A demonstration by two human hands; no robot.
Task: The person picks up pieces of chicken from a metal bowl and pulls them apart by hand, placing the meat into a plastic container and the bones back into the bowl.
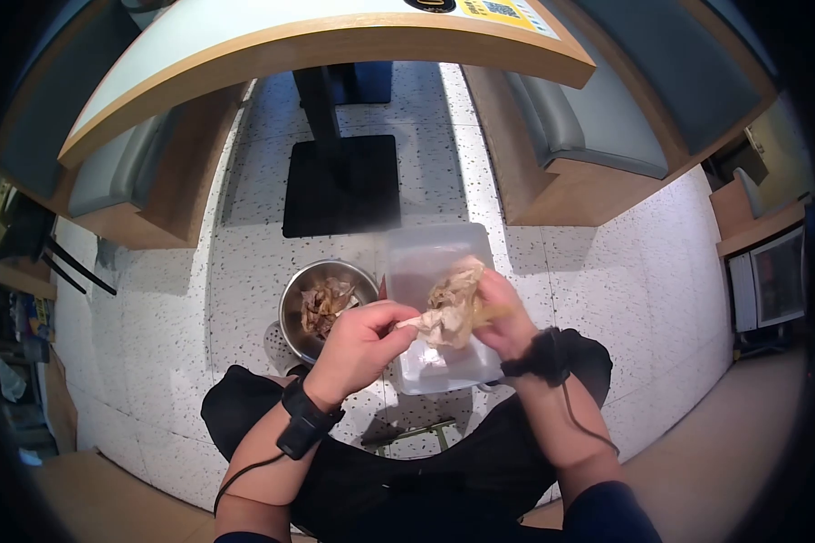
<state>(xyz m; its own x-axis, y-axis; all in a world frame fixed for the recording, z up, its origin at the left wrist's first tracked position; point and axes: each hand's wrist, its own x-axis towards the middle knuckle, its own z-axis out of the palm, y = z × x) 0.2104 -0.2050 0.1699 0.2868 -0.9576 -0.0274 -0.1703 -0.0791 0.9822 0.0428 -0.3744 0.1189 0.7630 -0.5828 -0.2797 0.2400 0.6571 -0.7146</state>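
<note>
Between my two hands hangs a pale brown, crumpled, leaf-like piece, over a translucent white plastic tub. My left hand pinches its left end between thumb and fingers. On the other side my right hand holds its right part, slightly blurred, with some of the fingers hidden. A round steel bowl stands to the left of the tub, with brown crumpled pieces inside. Black bands are strapped round both wrists.
A wood-edged white table crosses the top, on a black pedestal base. Padded benches flank it, the other bench at left. A black-framed unit stands far right. Speckled tile floor surrounds my legs.
</note>
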